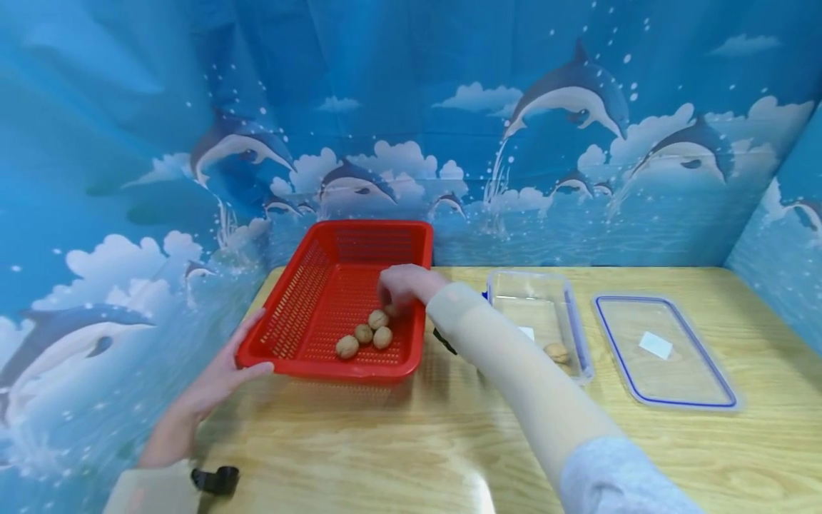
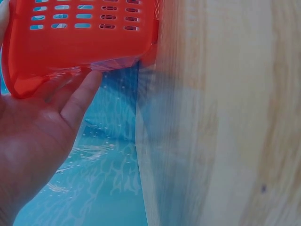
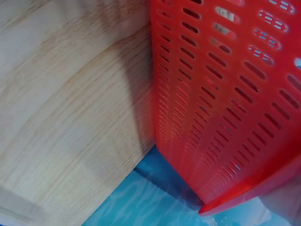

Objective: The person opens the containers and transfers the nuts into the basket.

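A red plastic basket (image 1: pixel 308 368) stands tilted on the table, with several walnuts (image 1: pixel 347 347) gathered near its front right. My left hand (image 1: pixel 221 378) holds the basket's front left corner, thumb on the rim and fingers along the outer side; the left wrist view shows these fingers (image 2: pixel 82 99) against the wall. My right hand (image 1: pixel 407 284) reaches over the basket's right rim, its fingers curled down at a partly hidden walnut (image 1: pixel 390 310). From the right wrist, the slotted basket wall (image 3: pixel 221 103) hides most of that hand.
Right of the basket stands a clear plastic container (image 1: pixel 581 335) with walnuts (image 1: pixel 556 352) inside, partly behind my right forearm. Farther right lies its clear lid (image 1: pixel 681 371) with a blue seal. A dolphin-print curtain (image 1: pixel 411 107) closes off the back and sides of the wooden table (image 1: pixel 359 450).
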Available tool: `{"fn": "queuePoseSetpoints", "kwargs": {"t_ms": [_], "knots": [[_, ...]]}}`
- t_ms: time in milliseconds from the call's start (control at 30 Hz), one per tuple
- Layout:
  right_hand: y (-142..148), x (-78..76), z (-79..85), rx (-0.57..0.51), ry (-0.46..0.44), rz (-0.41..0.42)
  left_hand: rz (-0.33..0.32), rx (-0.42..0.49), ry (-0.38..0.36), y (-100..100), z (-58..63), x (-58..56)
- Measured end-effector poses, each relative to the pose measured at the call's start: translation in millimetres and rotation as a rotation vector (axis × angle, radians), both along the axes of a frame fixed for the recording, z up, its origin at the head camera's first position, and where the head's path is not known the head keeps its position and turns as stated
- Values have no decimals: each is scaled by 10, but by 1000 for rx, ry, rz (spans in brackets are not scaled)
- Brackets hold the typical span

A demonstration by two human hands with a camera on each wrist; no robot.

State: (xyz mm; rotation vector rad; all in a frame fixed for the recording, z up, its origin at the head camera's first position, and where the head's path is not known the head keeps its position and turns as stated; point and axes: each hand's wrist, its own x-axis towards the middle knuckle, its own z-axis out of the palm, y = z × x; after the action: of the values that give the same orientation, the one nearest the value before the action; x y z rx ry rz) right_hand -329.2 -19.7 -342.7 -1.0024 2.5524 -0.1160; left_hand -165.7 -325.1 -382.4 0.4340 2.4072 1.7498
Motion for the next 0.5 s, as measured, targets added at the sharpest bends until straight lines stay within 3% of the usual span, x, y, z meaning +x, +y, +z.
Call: {"fn": "queuePoseSetpoints", "kwargs": {"t_ms": [300,500], "knots": [[65,28,37,-87,-67,-18,-18,16,2,24,-33,-13],[139,70,167,-158,-59,54,-13,1,15,18,12,21]]}}
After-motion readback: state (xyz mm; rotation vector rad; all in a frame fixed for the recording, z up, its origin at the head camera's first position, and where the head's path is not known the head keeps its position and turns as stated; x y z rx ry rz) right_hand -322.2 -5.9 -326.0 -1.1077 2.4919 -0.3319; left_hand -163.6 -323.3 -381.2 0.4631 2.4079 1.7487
